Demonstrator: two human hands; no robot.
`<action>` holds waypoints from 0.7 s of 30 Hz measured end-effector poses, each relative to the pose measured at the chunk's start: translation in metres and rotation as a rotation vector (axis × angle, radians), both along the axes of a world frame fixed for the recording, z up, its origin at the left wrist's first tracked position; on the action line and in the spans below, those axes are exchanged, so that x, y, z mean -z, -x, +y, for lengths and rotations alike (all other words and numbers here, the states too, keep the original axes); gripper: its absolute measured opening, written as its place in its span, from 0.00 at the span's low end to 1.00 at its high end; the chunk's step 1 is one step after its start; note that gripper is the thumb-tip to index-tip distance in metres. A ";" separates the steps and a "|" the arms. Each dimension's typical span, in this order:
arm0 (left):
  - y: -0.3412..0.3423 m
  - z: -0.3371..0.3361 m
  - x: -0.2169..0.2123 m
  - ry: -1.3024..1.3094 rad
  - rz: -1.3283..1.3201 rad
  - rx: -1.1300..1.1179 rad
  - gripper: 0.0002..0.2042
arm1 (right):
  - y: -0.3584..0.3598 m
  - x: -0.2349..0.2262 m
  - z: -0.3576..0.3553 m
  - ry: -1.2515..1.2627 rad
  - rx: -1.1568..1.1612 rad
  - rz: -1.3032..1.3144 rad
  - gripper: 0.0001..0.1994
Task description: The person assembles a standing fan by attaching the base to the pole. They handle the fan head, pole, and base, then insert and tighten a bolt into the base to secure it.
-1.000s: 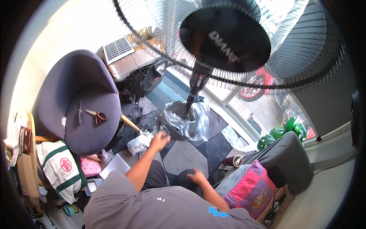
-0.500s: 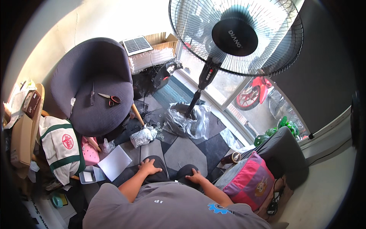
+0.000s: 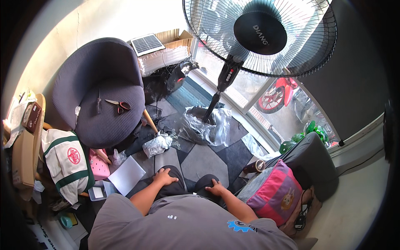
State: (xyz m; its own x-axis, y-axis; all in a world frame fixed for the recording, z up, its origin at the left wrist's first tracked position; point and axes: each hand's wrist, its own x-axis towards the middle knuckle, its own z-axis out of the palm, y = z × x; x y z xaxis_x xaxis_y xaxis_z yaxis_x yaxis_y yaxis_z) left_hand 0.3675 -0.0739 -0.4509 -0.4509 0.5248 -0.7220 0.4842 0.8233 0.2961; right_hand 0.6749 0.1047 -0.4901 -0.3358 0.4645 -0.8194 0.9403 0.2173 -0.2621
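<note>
While both hands sit idle, nothing is gripped. Left hand [image 3: 164, 176] lies palm-down on left knee [image 3: 168, 171], fingers loosely spread, holding nothing; right hand [image 3: 216, 188] rests the same way on right knee [image 3: 207, 181], empty too. Looks like a seated rest posture, wt. of arms carried by legs.

Nearest work items lie on floor just ahead of knees: small clear plastic bag of parts [image 3: 155, 145] w/ a scatter of pale washers [image 3: 175, 139] beside it, both within arm's reach, prob. tipped out there so they stay visible on the dark floor mat [image 3: 208, 156]. White paper sheet [image 3: 127, 175] flat by left thigh, near a small clear tray [image 3: 98, 192].

Pedestal fan [image 3: 260, 37] stands upright beyond washers; its base is wrapped in crumpled clear plastic [image 3: 206, 125], so packaging not fully off. Pole rises straight out of the wrap.

Red-handled scissors [image 3: 118, 105] rest on seat of grey round chair [image 3: 100, 96], to the left, well apart from hands; a thin tool lies beside them, kind unclear. Chair seat serves as a shelf, keeps tools off floor clutter.

Pink cushion [image 3: 275, 193] leans against dark seat at right. Solar panel [image 3: 146, 43] on cardboard box [image 3: 177, 37] by window, far from hands.
</note>
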 end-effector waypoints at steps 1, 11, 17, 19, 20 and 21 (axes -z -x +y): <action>0.000 0.000 0.000 0.007 -0.005 -0.001 0.50 | 0.000 0.001 0.001 0.012 -0.002 -0.002 0.51; 0.003 0.015 0.019 0.062 0.092 0.189 0.48 | -0.004 0.010 0.008 0.046 -0.035 0.009 0.53; 0.063 0.182 -0.043 -0.734 -0.118 0.247 0.23 | -0.002 0.005 0.011 0.079 -0.029 0.022 0.54; 0.073 0.253 -0.095 -1.159 0.058 0.158 0.29 | -0.004 0.007 0.012 0.084 -0.018 0.031 0.54; 0.094 0.290 -0.130 -0.891 -0.070 0.221 0.38 | -0.005 0.009 0.011 0.081 -0.013 0.034 0.54; 0.096 0.319 -0.157 -1.135 -0.011 0.192 0.45 | -0.006 0.011 0.012 0.076 -0.014 0.034 0.54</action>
